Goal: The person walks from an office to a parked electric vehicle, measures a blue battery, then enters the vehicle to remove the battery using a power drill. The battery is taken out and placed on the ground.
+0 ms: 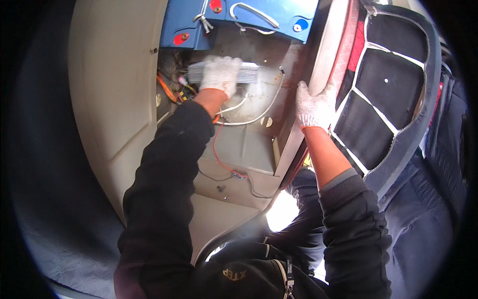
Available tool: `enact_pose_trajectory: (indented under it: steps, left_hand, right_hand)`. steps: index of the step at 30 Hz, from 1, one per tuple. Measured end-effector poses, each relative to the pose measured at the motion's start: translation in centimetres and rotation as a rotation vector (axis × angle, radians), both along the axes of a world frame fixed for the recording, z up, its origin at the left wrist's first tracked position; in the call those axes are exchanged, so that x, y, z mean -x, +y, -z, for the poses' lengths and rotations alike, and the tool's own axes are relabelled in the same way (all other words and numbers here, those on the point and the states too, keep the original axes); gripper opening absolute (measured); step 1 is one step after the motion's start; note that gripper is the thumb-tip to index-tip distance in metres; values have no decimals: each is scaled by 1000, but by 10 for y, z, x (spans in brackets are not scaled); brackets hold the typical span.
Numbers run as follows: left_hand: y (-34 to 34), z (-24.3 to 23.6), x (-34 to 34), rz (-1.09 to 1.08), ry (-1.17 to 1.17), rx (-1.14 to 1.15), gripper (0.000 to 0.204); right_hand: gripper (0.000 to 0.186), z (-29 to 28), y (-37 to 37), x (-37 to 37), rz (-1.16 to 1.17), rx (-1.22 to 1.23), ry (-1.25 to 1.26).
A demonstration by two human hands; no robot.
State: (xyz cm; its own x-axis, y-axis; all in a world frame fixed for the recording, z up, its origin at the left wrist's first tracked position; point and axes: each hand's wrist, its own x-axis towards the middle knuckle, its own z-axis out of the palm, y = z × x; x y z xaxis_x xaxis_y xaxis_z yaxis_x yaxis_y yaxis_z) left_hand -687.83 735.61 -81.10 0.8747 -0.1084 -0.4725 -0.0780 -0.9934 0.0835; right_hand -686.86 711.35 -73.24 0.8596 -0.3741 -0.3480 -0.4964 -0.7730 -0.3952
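Note:
My left hand, in a white knit glove, is closed over a silver ribbed metal box inside an open compartment. The hand hides the middle of the box. A white cable curves across the compartment floor below it. Orange wires and other tangled wires lie left of the box. My right hand, gloved too, grips the beige right edge of the compartment, its thumb on the near side and its fingers partly hidden.
A blue battery case with red terminal covers and a rope handle sits at the far end. A thin red wire runs to a small connector. Small screws lie nearby. A dark panel with white straps stands at right.

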Motion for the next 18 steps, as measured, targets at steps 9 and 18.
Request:
enact_pose_trajectory:
  steps: [9, 18]
  left_hand:
    - [58, -1, 20, -7, 78, -258, 37]
    - [46, -4, -10, -149, 203, -348, 85]
  right_hand:
    - [80, 12, -5, 3, -76, 61, -123]
    - [84, 15, -9, 3, -59, -6, -141]
